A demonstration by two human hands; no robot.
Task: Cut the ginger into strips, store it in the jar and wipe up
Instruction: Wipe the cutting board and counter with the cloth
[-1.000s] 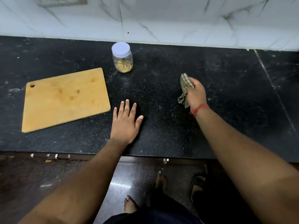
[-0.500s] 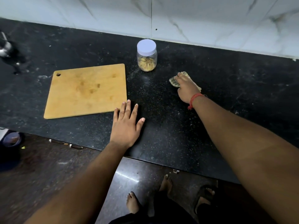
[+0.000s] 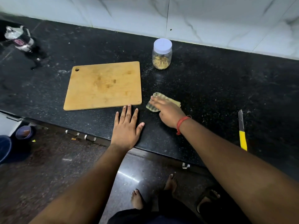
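A clear jar [image 3: 162, 54] with a white lid stands near the back wall and holds ginger strips. The bare wooden cutting board [image 3: 103, 85] lies to its left on the black counter [image 3: 218, 88]. My right hand [image 3: 168, 111] presses a green checked cloth [image 3: 163, 101] flat onto the counter, just right of the board's near corner. My left hand [image 3: 127, 126] rests palm down with fingers spread at the counter's front edge, fingertips almost touching the board. A knife with a yellow handle [image 3: 242, 131] lies at the right.
A blurred dark and silver object [image 3: 19, 40] sits at the far left of the counter. A white marble wall [image 3: 194, 16] backs the counter. Below are a dark floor, a blue container [image 3: 4, 148] at the left, and my bare feet [image 3: 137, 199].
My right hand has brought the cloth down onto the counter and slid it left and toward me, close to the board. The view has shifted, bringing the knife into sight. My left hand stays flat.
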